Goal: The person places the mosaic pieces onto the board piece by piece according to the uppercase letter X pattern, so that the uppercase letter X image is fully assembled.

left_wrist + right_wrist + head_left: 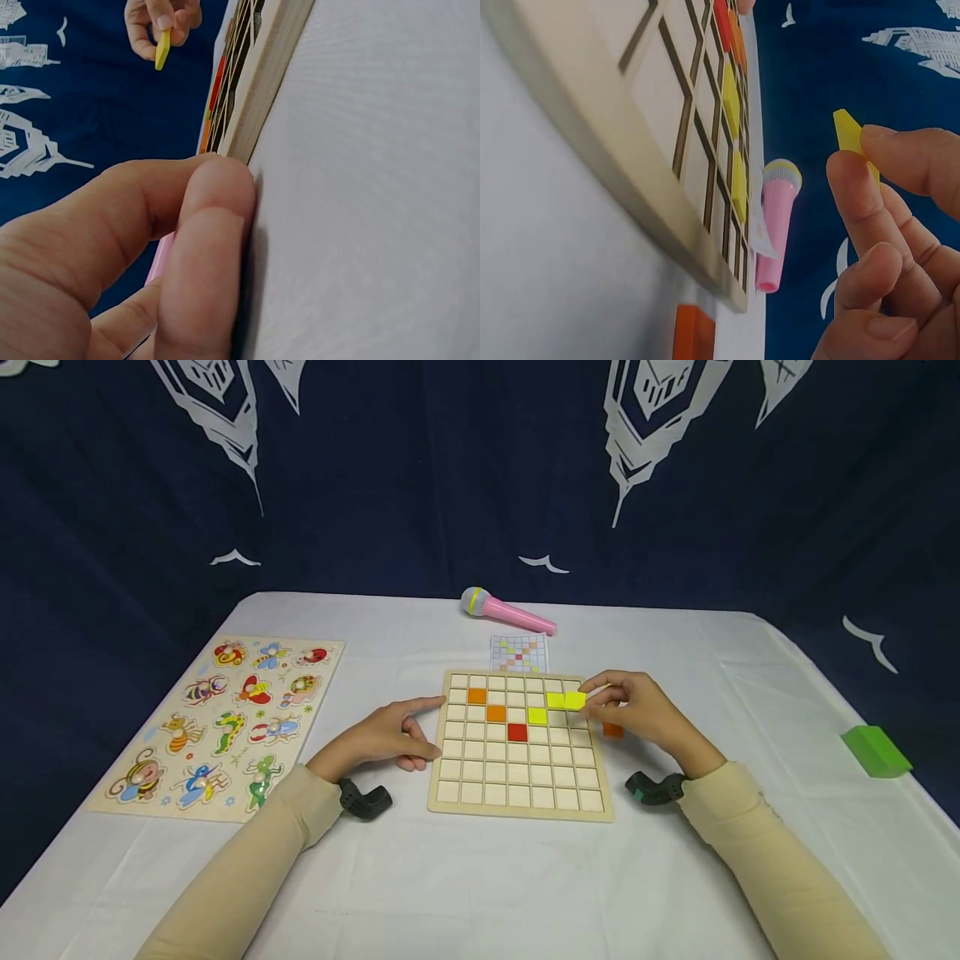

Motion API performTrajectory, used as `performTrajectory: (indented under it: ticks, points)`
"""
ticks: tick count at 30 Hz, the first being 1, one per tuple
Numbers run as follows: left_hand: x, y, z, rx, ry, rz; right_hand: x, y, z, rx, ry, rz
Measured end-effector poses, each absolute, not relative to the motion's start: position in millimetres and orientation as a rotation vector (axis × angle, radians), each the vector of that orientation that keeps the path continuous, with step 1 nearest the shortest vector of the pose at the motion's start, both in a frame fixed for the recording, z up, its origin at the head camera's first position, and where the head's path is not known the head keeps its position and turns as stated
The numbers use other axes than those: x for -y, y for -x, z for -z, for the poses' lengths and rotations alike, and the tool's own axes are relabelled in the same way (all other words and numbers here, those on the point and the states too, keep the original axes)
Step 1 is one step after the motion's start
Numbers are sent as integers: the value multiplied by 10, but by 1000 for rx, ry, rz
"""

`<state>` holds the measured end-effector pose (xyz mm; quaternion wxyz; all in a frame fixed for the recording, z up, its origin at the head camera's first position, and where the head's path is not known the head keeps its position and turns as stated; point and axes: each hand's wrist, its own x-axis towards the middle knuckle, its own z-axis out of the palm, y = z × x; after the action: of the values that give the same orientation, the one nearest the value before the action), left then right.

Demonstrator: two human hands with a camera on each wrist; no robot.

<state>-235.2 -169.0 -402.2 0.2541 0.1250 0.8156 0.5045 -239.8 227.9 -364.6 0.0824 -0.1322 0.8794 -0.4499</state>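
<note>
My right hand (633, 706) pinches a yellow square tile (574, 700) between thumb and fingertips, held up over the upper right corner of a wooden grid board (521, 816). In the right wrist view the held tile (846, 129) stands above the board's surface. Two orange tiles (496, 714), a red tile (517, 732) and two yellow tiles (537, 717) lie in the board's cells, on two slanting lines. My left hand (382, 735) touches the board's left edge, index finger and thumb spread apart. Just right of the board lies a loose orange tile (612, 730), partly hidden by my right hand.
Behind the board lies a small printed grid card (519, 653), with a pink toy microphone (517, 613) beyond it. An insect puzzle board (225, 727) fills the table's left side. A green block (877, 752) sits near the right edge of the white-covered table (480, 893).
</note>
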Motion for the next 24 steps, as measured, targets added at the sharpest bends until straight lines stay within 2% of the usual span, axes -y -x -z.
performTrajectory:
  ticks: [24]
  points:
    - [1694,2345,4024,-2207,-357,-1381,-1782,2356,3648,-2517,658,1237]
